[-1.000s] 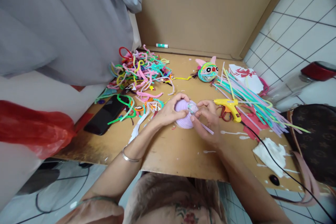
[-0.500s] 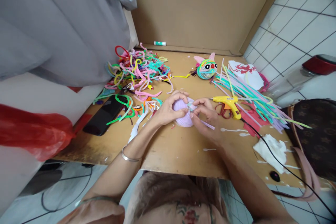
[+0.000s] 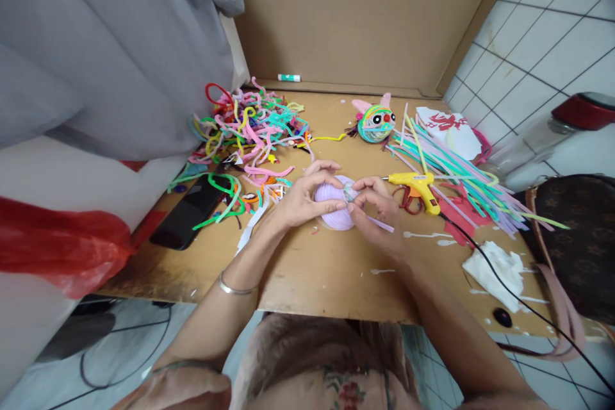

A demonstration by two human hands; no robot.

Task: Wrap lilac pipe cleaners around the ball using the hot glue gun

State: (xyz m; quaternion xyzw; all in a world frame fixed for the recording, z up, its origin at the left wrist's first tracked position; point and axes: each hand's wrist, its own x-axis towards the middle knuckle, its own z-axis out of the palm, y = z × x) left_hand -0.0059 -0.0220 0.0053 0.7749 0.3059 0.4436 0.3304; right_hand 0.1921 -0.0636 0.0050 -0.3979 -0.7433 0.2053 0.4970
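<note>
Low over the middle of the table is a ball wound with lavender pipe cleaner (image 3: 331, 200), with a pale, clear-looking patch uncovered on its right side. My left hand (image 3: 312, 195) curves round the ball's left side, thumb along the front and fingers over the back. At the patch, my right hand (image 3: 377, 208) pinches the lavender strand; a loose lavender end (image 3: 382, 225) sticks out below its fingers. Just right of that hand lies a yellow glue gun (image 3: 416, 187), its nozzle toward the fingers. Red-handled scissors (image 3: 406, 200) are partly hidden beneath it.
Tangled pipe cleaners (image 3: 254, 118) are heaped at back left, near a black phone (image 3: 185, 214). Straight pipe cleaners (image 3: 461, 166) lie right, beside a finished animal-faced ball (image 3: 376, 123). A glue stick (image 3: 289, 77), white tissue (image 3: 494, 275), brown bag (image 3: 571, 237) and black cord (image 3: 500, 278) surround the workspace.
My left fingers have loosened and shifted slightly left on the ball, showing more of its top. My right hand keeps its pinch almost unmoved. The view has shifted slightly.
</note>
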